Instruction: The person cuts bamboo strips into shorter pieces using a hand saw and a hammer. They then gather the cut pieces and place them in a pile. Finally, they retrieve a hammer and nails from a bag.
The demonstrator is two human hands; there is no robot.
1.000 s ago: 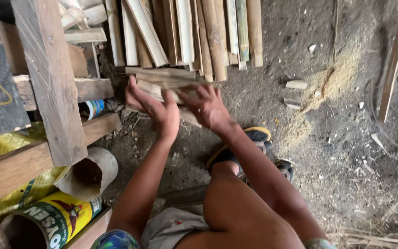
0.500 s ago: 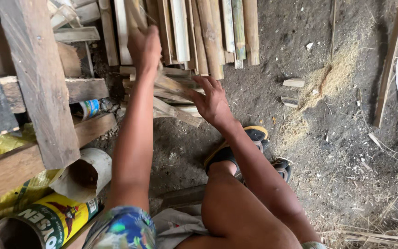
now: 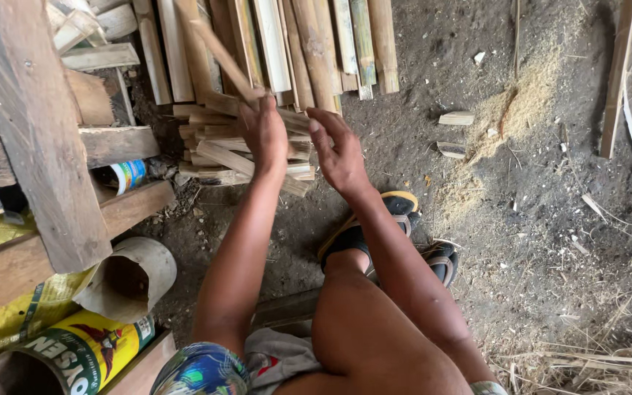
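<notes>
One thin wooden strip is now clamped in your left hand, which has come down to the stacked short strips, while your right hand has lifted off them, fingers apart.

The wooden strip is blurring in the left hand, which is hiding the short sticks beneath; top edge is cropping the long slats

At bottom left I see a yellow can lying on its side with red and black print, above it a yellow sack with a green stripe, further up a small can with white-blue label under the wood beam.
</notes>
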